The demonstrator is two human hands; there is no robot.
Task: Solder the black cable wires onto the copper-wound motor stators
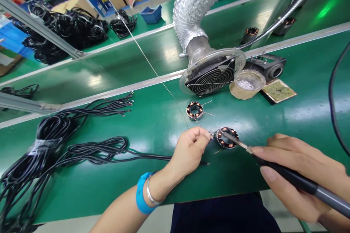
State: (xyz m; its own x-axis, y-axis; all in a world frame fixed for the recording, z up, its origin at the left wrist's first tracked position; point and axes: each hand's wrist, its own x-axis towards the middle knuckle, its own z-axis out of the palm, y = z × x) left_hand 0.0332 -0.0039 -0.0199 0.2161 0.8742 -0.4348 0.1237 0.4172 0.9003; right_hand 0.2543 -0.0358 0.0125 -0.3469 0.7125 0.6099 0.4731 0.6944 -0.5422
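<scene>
The fingers point(202, 139) of our left hand point(188, 153) pinch thin wire ends point(212, 136) at the left edge of a copper-wound ring point(228, 146), which lies on the green tabletop point(161, 113) between our hands. Our right hand point(298, 167) grips a soldering iron point(290, 176), its tip over the ring's upper left; we cannot tell whether it touches. Just beyond sits a second ring point(194, 117), then a fan point(214, 76) on a foil duct point(188, 11), with a round pot point(242, 92) beside it. Bundled black cables point(105, 149) lie to our left.
</scene>
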